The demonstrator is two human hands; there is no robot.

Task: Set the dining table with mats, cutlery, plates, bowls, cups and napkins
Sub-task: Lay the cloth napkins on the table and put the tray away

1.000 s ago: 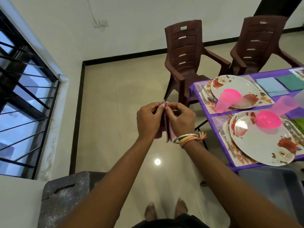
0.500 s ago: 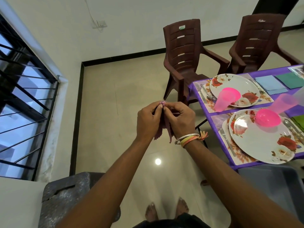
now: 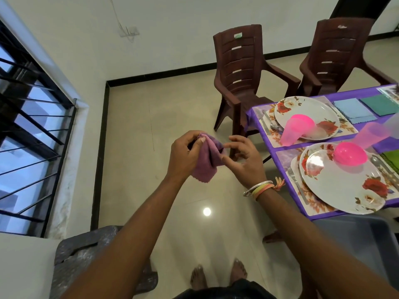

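A purple-pink napkin (image 3: 206, 164) hangs in the air over the floor, left of the table. My left hand (image 3: 183, 157) grips its top between thumb and fingers. My right hand (image 3: 243, 160) is beside it, and its thumb and forefinger pinch the napkin's right edge while the other fingers spread loose. The purple-covered table (image 3: 285, 148) at the right carries two floral mats with floral plates (image 3: 336, 186), a pink bowl (image 3: 349, 153), pink cups (image 3: 294, 131), a fork (image 3: 296, 183) and spoons. A blue napkin (image 3: 354, 110) and a green one (image 3: 381, 104) lie at the far side.
Two brown plastic chairs (image 3: 239, 70) stand behind the table. A grey bin (image 3: 354, 238) sits below the table's near edge. A dark stool (image 3: 86, 262) is at my lower left under a barred window (image 3: 28, 117). My bare feet stand on the tiled floor.
My hands have drawn apart. The napkin, bunched between both hands before, now hangs more spread out from my left hand, and my right hand's fingers have loosened.
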